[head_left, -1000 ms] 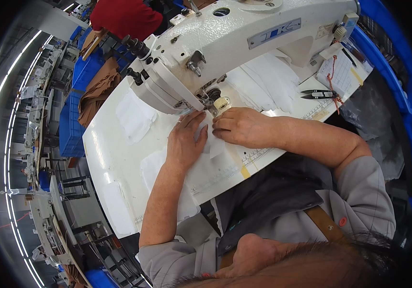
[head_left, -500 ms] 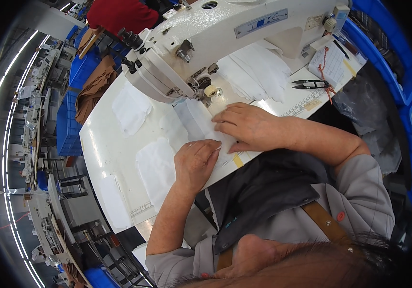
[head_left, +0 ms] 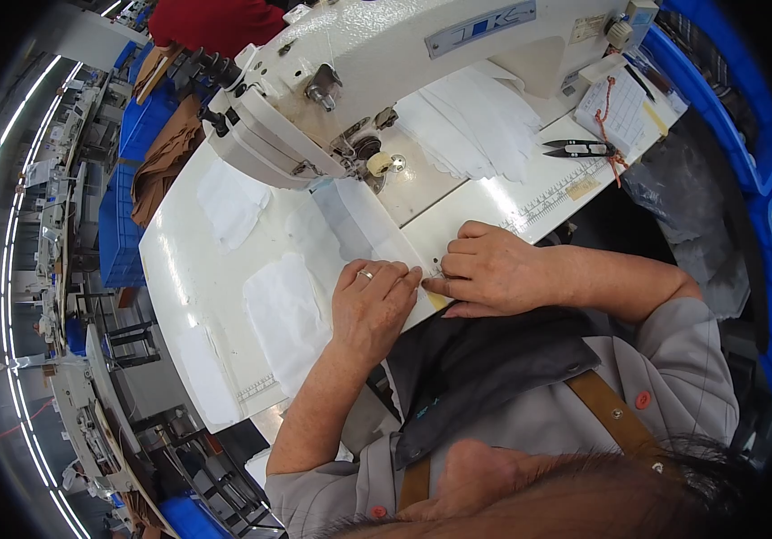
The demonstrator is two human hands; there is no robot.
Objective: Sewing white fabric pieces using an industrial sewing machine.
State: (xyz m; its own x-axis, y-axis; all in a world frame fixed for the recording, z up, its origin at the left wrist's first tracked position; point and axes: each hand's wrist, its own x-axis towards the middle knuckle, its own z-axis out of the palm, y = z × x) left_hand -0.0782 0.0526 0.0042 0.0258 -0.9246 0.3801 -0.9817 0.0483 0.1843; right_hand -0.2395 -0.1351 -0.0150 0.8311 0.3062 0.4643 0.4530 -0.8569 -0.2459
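Note:
My left hand is closed at the near end of a translucent white fabric strip, its fingertips on the fabric near the table's edge. My right hand is beside it, fingers curled at the edge; what its fingertips hold is unclear. The strip reaches back to the white sewing machine's presser area. A folded white piece lies left of my left hand, with another farther back.
The white tabletop carries a fabric pile, black snips and a notepad. Blue bins with brown pieces stand left, another right. A person in red is beyond the machine.
Both hands have come away from the needle area toward me, down to the table's near edge. My right hand moved most in the last half second, exposing more of the strip.

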